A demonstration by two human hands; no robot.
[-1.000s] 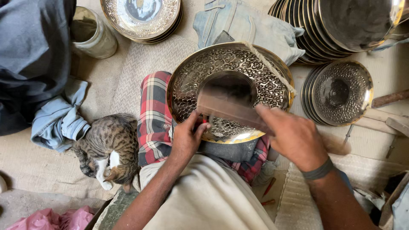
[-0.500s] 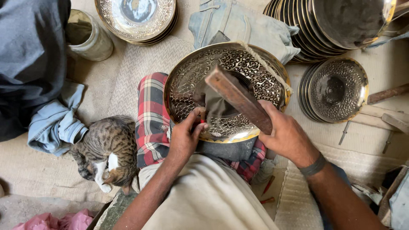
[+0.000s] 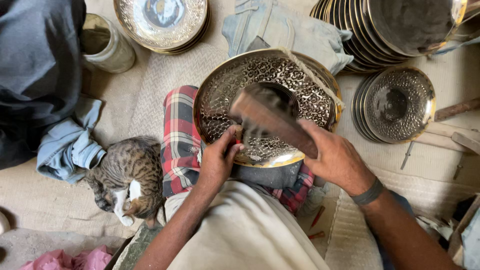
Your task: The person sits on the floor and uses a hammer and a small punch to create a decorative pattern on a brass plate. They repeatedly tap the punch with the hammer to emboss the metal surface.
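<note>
The person sits on the floor with a large engraved brass plate propped on the lap, over a red checked cloth and a dark pad under its lower rim. The left hand rests on that lower rim, its fingers pinched together around a small punch that stands on the metal. The right hand has its fingers wrapped tight on a wooden mallet, which is blurred as it hangs over the punch.

As for progress, the broad band around the plate's middle looks covered with dense chased pattern almost all the way round. The centre disc is smooth and dark, and the outer rim is plain polished brass. The punch sits at the lower edge of the band, so I judge the patterning to be nearly finished, with that lower stretch in hand.

A cord lies across the plate's upper right. To the right, a stack of smaller patterned plates; behind it, a leaning row of plain plates. Another stack sits at the top, beside a tin can. A tabby cat curls against the person's left leg.
</note>
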